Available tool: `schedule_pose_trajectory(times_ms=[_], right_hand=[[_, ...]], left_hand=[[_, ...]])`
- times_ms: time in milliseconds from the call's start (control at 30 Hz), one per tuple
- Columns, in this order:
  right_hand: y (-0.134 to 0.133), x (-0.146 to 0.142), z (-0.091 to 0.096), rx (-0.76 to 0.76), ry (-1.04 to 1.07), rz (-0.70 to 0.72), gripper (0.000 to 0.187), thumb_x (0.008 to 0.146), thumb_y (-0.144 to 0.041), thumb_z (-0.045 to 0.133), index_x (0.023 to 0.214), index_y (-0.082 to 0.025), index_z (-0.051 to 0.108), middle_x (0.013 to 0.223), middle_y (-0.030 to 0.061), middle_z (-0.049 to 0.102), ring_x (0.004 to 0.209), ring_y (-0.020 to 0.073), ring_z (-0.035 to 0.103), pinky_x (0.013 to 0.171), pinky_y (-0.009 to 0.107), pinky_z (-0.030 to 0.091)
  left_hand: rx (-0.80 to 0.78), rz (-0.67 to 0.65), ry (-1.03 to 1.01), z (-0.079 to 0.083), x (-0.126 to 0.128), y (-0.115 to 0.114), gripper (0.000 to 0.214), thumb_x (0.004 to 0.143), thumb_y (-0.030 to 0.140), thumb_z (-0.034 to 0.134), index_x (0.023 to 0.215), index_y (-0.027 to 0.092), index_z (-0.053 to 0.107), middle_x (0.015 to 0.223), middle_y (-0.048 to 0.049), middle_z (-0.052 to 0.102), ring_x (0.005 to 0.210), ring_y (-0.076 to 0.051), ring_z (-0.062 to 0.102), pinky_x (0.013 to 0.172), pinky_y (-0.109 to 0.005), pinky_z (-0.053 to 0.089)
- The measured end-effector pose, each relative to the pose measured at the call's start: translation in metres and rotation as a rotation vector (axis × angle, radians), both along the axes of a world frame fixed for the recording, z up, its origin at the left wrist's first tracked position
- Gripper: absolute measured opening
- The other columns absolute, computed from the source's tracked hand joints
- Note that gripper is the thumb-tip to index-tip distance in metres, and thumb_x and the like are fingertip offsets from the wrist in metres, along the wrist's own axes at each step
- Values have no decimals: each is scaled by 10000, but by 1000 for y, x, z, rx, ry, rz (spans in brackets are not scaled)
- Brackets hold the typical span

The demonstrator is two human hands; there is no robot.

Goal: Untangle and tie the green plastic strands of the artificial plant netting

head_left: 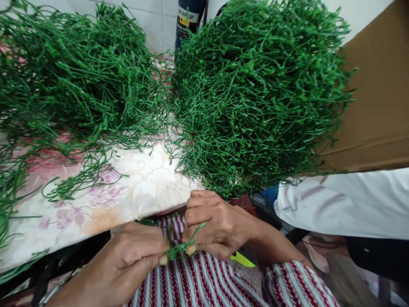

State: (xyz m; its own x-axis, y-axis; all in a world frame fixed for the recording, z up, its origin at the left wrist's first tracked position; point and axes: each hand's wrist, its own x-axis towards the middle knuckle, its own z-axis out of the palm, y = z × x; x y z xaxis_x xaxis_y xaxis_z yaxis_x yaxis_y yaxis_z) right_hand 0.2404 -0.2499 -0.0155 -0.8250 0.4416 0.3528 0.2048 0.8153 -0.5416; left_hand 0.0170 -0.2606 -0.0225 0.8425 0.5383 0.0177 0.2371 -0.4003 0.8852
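Low in the middle, over a striped garment, my left hand [137,251] and my right hand [217,221] face each other a short way apart. Both are closed, thumb against finger, on a small green plastic-looking stem [179,249] that spans the gap between them. Its forked tip sticks up beside my right thumb. How much of it lies inside the fists is hidden. Just beyond my right hand rises a large heap of green stems [255,94]. Several loose stems [79,179] lie on the floral tablecloth [153,183] beyond my left hand.
Another large heap of green stems [79,72] covers the back left of the table. A dark labelled cylinder [187,25] stands at the wall between the heaps. At right are a cardboard sheet [373,94] and a white cloth [345,200], with another person partly visible below.
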Motion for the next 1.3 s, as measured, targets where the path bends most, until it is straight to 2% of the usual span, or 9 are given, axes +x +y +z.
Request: schedule_pose_trajectory(times_ms=[133,200,300,467,533,700,833,1000,1300], right_hand=[[8,0,0,-19,-26,-36,277,873,-322,441,683,-170,575,617,0,511,605,115,428,594,267,327],[14,-3,-3,-26,-41,-71,244,881,-308,448,732,-160,572,622,-1,515,609,109,439,598,252,337],[22,-8,-8,-66,-68,-66,214,893,-297,432,781,-154,545,635,-1,507,607,103,447,592,230,343],[26,-16,-17,-150,-120,9,266,904,-314,395,718,-163,511,634,5,507,623,109,472,615,236,360],[26,-18,-18,-209,-138,91,261,908,-295,382,725,-167,516,649,5,518,636,110,479,634,243,366],[23,-24,-23,-433,-118,388,334,918,-299,326,640,-191,478,618,-2,506,630,104,476,654,241,376],[19,-31,-29,-515,-101,572,392,924,-314,289,569,-199,411,559,-5,480,591,106,460,623,251,359],[18,-30,-24,-505,-83,571,386,918,-308,309,547,-203,340,532,-17,443,566,109,439,609,263,342],[16,-26,-12,-376,-104,467,316,886,-242,329,572,-208,346,538,-17,419,544,114,430,603,279,349]], left_hand=[[-183,40,-14,-1,3,12,325,855,199,432,541,146,362,513,39,331,487,-62,339,468,-212,237],[-298,101,-14,-1,5,22,311,839,206,455,549,148,360,524,50,292,486,-54,291,451,-195,227],[-364,155,-15,-2,8,32,248,811,225,482,592,146,395,561,52,300,528,-59,289,473,-182,246],[-307,125,41,-10,8,34,288,802,195,481,531,136,403,539,50,275,509,-58,278,467,-199,219],[-255,23,41,-12,6,32,286,804,145,460,523,138,410,513,51,293,480,-57,288,471,-210,227],[-201,-278,-41,-10,0,27,268,808,114,445,545,163,471,522,13,474,507,-90,419,551,-248,320],[-149,-416,-38,-8,-1,21,292,792,104,449,518,190,399,499,3,493,488,-107,436,533,-283,302],[-141,-417,-52,-8,-2,19,323,795,87,421,519,195,294,485,7,473,480,-108,440,523,-279,301],[-155,-312,-86,-6,-4,11,293,813,122,430,528,188,403,538,-18,543,517,-115,495,527,-266,329]])
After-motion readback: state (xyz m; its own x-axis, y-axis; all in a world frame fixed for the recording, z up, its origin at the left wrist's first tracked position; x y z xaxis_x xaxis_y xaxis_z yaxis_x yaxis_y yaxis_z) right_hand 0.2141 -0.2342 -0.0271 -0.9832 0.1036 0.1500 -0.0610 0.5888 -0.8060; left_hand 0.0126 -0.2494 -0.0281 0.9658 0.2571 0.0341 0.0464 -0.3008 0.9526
